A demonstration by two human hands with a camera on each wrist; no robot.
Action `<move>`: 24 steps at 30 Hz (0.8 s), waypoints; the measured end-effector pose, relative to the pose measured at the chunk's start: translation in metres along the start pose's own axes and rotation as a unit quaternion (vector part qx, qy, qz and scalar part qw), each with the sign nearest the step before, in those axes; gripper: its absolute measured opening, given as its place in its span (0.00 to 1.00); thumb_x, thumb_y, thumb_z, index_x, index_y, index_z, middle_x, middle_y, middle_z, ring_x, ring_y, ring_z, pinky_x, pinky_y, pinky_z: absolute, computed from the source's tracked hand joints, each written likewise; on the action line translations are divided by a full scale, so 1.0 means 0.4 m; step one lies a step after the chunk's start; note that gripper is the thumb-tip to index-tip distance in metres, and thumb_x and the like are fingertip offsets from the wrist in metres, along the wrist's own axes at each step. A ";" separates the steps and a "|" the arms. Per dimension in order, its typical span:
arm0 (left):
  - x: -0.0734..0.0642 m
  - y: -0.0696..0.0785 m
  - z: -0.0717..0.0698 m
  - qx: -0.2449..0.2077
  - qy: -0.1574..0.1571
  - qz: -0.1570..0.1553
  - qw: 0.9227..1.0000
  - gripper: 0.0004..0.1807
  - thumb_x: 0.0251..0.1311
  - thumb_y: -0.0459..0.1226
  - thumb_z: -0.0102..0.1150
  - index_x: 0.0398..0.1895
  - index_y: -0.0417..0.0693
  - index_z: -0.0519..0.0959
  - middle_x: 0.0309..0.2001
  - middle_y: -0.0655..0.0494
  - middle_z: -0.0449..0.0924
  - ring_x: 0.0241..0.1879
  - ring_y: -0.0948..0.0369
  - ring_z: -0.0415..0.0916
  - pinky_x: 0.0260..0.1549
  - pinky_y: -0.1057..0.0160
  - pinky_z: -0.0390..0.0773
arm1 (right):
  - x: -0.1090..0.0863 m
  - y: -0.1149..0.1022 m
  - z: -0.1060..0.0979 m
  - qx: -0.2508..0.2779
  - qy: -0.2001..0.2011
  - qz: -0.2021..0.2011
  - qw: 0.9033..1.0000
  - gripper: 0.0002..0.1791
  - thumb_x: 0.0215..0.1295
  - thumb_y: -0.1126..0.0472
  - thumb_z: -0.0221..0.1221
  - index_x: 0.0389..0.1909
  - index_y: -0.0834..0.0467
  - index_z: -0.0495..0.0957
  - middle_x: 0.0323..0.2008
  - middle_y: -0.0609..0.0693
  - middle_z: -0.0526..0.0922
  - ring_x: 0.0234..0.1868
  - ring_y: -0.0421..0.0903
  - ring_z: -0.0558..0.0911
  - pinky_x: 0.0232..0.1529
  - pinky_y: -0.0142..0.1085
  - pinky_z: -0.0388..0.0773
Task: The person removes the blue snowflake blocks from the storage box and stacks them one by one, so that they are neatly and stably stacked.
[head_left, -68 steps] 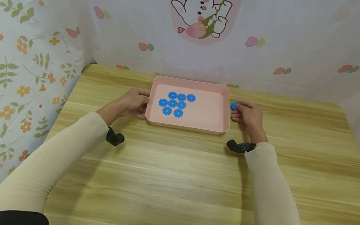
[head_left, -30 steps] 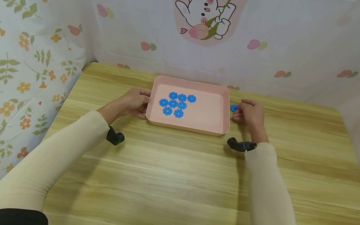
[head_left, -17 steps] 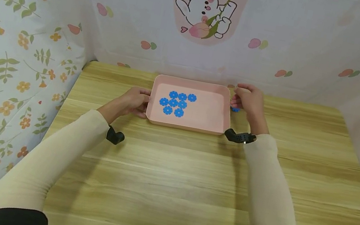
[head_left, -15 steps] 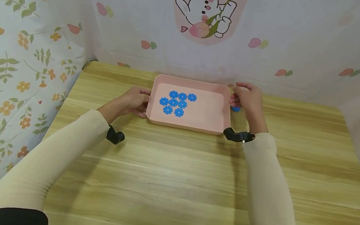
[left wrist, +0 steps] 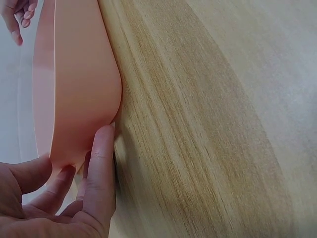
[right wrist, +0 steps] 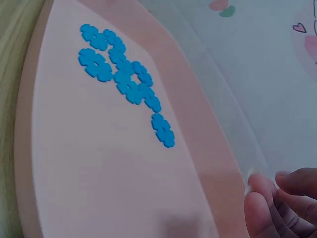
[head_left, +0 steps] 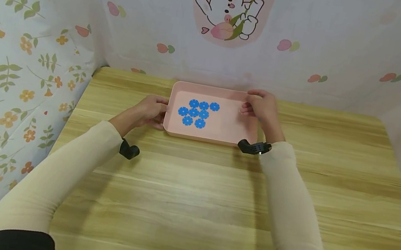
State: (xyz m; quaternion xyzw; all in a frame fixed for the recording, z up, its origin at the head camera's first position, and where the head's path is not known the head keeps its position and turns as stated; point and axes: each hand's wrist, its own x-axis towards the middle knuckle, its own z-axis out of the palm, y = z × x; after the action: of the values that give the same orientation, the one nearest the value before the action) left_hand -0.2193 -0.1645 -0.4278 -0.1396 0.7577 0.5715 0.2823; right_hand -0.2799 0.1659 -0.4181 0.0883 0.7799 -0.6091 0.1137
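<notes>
Counter [head_left: 185, 211] nearest. Tray [head_left: 226, 123] at its far edge; left hand [head_left: 150, 109] pinches the left end, thumb against fingers. Inside, left of centre, eight blue discs [head_left: 191, 112]. Right hand [head_left: 262, 109] over right end, fingers loosely bent, slightly parted. Cloth [head_left: 126, 40] behind.

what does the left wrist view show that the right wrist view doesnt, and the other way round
Only the left wrist view: the person's bare left hand, fingers touching the outside of the smooth pink rectangular tray.

Only the right wrist view: blue flower-shaped pieces lying in the tray, and a small pink heart printed on the white backdrop.

Both: the tray, the wood-grain table and the bare right hand.
</notes>
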 end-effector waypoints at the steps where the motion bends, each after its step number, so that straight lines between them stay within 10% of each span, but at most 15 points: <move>1: 0.000 0.001 0.000 0.001 -0.001 0.001 1.000 0.24 0.75 0.35 0.41 0.72 0.47 0.63 0.49 0.42 0.75 0.34 0.56 0.79 0.39 0.52 0.85 | 0.003 0.003 0.005 -0.006 -0.003 -0.001 1.000 0.21 0.70 0.64 0.54 0.62 0.64 0.71 0.21 0.50 0.81 0.19 0.42 0.82 0.34 0.42 0.86; 24: 0.000 -0.001 0.003 0.000 0.004 0.003 1.000 0.23 0.75 0.35 0.42 0.71 0.47 0.64 0.50 0.41 0.75 0.35 0.55 0.79 0.37 0.53 0.85 | 0.010 0.038 0.123 -0.093 -0.018 -0.026 0.995 0.16 0.65 0.62 0.63 0.53 0.61 0.80 0.24 0.60 0.84 0.20 0.51 0.85 0.25 0.43 0.84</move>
State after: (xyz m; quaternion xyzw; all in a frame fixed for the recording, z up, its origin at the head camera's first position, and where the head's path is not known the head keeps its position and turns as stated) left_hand -0.2187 -0.1635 -0.4281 -0.1393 0.7595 0.5717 0.2773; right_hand -0.2762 0.1216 -0.4449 0.0464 0.8330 -0.5381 0.1198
